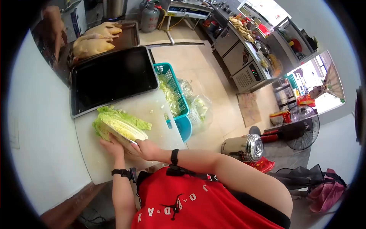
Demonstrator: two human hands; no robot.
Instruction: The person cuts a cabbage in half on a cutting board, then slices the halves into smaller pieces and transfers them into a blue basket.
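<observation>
A halved napa cabbage (127, 131) lies on the white cutting board (164, 103), its pale cut face and green leaves showing. My right hand (146, 150) is closed round the handle of a knife, whose thin blade (121, 136) runs along the near side of the cabbage. Close beside it, my left hand (111, 148) grips the near part of the cabbage; its fingertips are partly hidden behind the blade. Small white scraps are scattered on the board near its right side.
Beyond the board sits a black tray (114, 78), with plucked poultry (93, 45) on another tray behind. A teal basket (182, 100) of chopped cabbage stands at the right, over a blue bucket (184, 129). A steel pot (244, 148) and fan (303, 128) stand farther right.
</observation>
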